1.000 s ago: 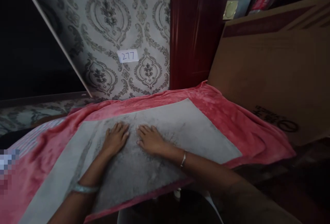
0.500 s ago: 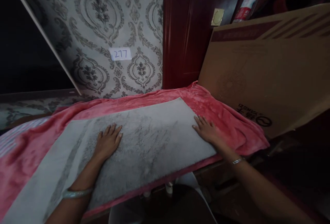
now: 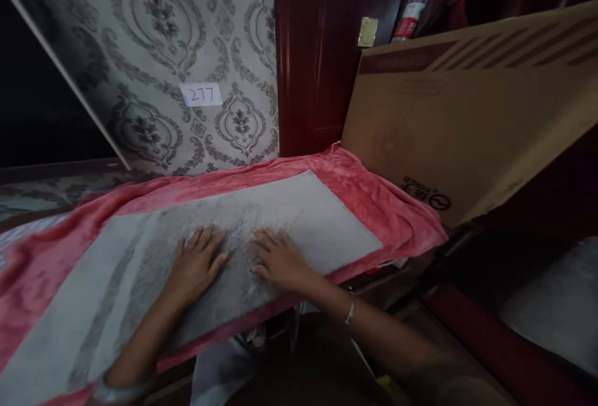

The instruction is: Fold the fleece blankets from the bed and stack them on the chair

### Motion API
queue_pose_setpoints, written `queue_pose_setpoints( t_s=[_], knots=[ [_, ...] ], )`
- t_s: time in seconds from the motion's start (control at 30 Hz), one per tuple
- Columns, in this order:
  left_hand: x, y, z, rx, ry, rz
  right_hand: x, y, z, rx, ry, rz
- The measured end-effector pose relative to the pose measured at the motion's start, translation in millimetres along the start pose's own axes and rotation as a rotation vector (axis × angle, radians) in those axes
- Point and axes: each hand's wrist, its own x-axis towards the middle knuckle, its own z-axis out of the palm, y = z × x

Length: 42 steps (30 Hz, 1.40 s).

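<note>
A grey and white plush mat (image 3: 336, 225) with a darker stripe near its left end lies spread out on a pink blanket (image 3: 369, 194). My left hand (image 3: 194, 266) rests palm down on the mat's grey middle, fingers spread and thumb pointing right. A short gap to its right, my right hand (image 3: 280, 259) lies flat on the same mat, its fingers stretched toward the left. Neither hand grips anything. The mat looks mostly smooth under both palms.
A large cardboard box (image 3: 458, 126) leans at the right, with a plastic bottle (image 3: 411, 17) behind its top edge. Patterned wallpaper bears a paper label (image 3: 202, 94) reading 277. A dark screen (image 3: 42, 88) stands at the left. Below the front edge is a white chair (image 3: 215, 368).
My right hand has slid left across the mat from its right edge to the middle, near my left hand. The left hand stays at about the same spot. The view has shifted slightly right.
</note>
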Motion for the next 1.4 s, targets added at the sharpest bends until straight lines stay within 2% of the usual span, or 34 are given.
queue_pose_setpoints(
  t_s=[0.07, 0.13, 0.23, 0.37, 0.47, 0.57, 0.63, 0.7, 0.8, 0.93, 1.03, 1.13, 1.2, 1.27, 1.4],
  knots=[
    [-12, 6, 11, -0.004, -0.029, 0.008, 2, -2, 8, 0.037, -0.015, 0.017],
    [-18, 7, 22, -0.001, -0.031, 0.000, -4, 11, 12, 0.043, -0.028, 0.101],
    [-19, 3, 32, 0.009, -0.016, -0.002, -28, 51, 8, -0.006, -0.024, 0.288],
    [-17, -2, 34, -0.006, -0.008, 0.012, -79, 116, -7, -0.146, 0.007, 0.586],
    [-16, -2, 34, -0.016, 0.000, 0.016, -119, 151, -15, -0.213, 0.030, 0.715],
    [-16, 0, 32, -0.013, -0.004, 0.006, -145, 165, -19, -0.238, 0.053, 0.864],
    [-17, 3, 28, -0.011, -0.027, -0.007, -148, 166, -19, -0.261, 0.128, 0.915],
    [-19, 6, 23, -0.017, -0.051, -0.018, -137, 160, -16, -0.271, 0.245, 0.847],
    [-22, 10, 20, -0.045, -0.054, -0.019, -96, 134, -12, -0.214, 0.330, 0.602],
    [-26, 15, 20, -0.102, -0.031, -0.015, -21, 74, -13, -0.081, 0.143, 0.307],
    [-31, 12, 11, -0.154, 0.000, -0.021, 28, 29, -14, -0.022, 0.003, 0.152],
    [-38, -6, -4, -0.136, 0.069, -0.156, 65, -7, -7, 0.008, -0.064, 0.065],
    [-46, -24, -12, -0.080, 0.067, -0.298, 84, -26, 3, 0.025, -0.077, 0.005],
    [-56, -41, -13, -0.025, 0.011, -0.411, 96, -39, 15, 0.037, -0.086, -0.050],
    [-70, -57, 1, 0.049, -0.083, -0.492, 100, -42, 35, 0.022, -0.140, -0.039]
  ],
)
